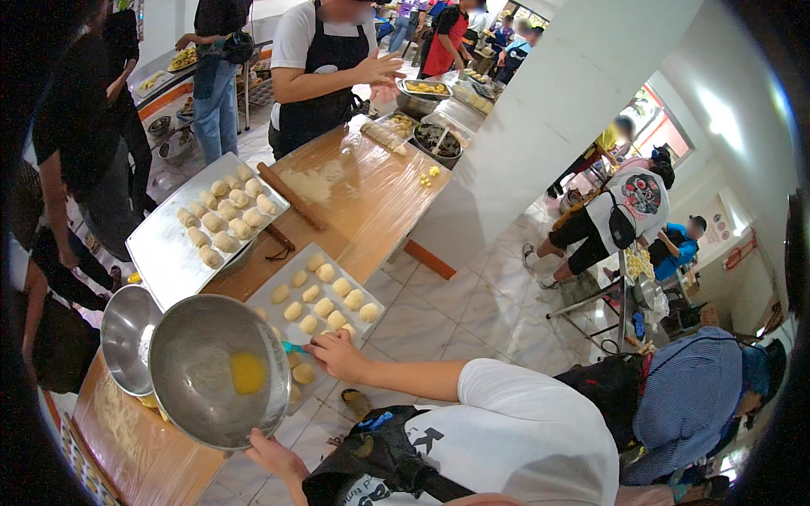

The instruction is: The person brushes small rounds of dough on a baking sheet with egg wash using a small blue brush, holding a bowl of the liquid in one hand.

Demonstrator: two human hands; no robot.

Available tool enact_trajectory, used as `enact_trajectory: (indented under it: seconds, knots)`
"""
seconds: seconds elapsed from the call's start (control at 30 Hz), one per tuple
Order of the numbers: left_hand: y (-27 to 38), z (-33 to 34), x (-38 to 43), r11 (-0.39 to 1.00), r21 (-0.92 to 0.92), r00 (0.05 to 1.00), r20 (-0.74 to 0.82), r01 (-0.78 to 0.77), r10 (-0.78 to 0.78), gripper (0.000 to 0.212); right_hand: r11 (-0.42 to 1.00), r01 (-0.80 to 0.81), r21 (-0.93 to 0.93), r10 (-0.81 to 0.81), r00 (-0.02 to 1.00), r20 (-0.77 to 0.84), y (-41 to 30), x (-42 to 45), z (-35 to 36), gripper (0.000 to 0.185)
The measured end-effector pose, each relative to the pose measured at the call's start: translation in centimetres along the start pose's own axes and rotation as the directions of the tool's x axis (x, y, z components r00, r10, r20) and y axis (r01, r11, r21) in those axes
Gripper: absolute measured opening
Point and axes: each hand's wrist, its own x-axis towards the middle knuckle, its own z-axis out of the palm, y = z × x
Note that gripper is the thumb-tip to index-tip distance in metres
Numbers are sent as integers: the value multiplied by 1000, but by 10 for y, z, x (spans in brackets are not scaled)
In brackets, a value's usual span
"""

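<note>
My left hand grips the rim of a large stainless steel mixing bowl, which is tilted and holds a small pool of yellow liquid, likely egg wash. A teal-coloured brush is held in my right hand, over the near part of a tray of pale dough pieces. Glossy yellow tops show on some of these dough pieces. The bowl hides part of the tray's near end and its dough. Where the brush tip meets the dough is hard to make out.
A metal tray of floured dough balls lies beyond. A rolling pin rests on the plastic-wrapped table. Another steel bowl touches mine. Opposite stands a person in a black apron. A white pillar rises beside the table.
</note>
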Motion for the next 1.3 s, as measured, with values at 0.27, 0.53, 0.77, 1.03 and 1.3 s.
enact_trajectory:
  seconds: [0.27,0.53,0.77,1.03,1.3]
  knots:
    - [-13,-9,7,999,-38,999,-8,-32,32,46,997,-54,-52,53,998,-19,5,-14,-2,32]
    - [-15,-21,8,1000,13,996,-86,5,-4,34,993,-116,-21,115,992,-49,1,-9,21,30]
    - [-20,-50,6,993,-93,996,-64,-74,68,39,997,26,-74,-32,997,-68,-4,-26,7,29]
    - [-18,-57,1,965,-175,980,-74,-196,186,41,1000,-24,-12,23,998,-59,-6,-13,1,25]
    - [-21,-62,4,866,487,981,-87,-112,175,29,974,-152,-170,179,971,160,5,-27,1,30]
